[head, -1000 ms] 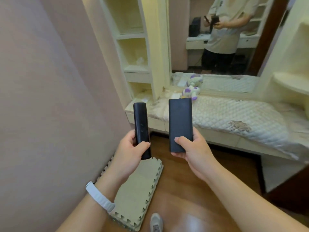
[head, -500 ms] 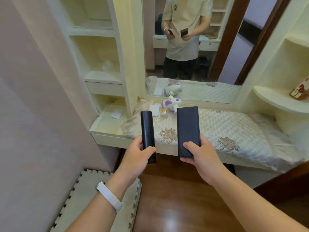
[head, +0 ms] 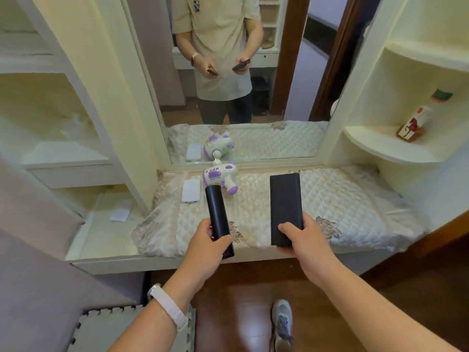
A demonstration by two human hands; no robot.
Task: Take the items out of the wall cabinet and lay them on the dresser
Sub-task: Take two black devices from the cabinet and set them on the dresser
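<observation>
My left hand (head: 206, 247) grips the lower end of a black cylindrical device (head: 218, 219), held upright over the dresser's front edge. A flat black power bank (head: 285, 207) stands upright in my right hand (head: 303, 241), also gripped at its lower end. Both are held above the quilted white cloth (head: 342, 199) that covers the dresser top (head: 106, 240). On the cloth lie a white power bank (head: 190, 191) and a white-and-purple toy (head: 222, 177) near the mirror.
A mirror (head: 291, 72) stands behind the dresser and reflects a person. Open shelves (head: 66, 158) rise at the left, with a white card (head: 119, 215) on the bare dresser top. Curved shelves at the right hold a bottle (head: 416, 120). A foam mat (head: 101, 331) lies on the wooden floor.
I have stepped up to the dresser with both black items. My hands, which were over the floor, are now over the dresser's front edge.
</observation>
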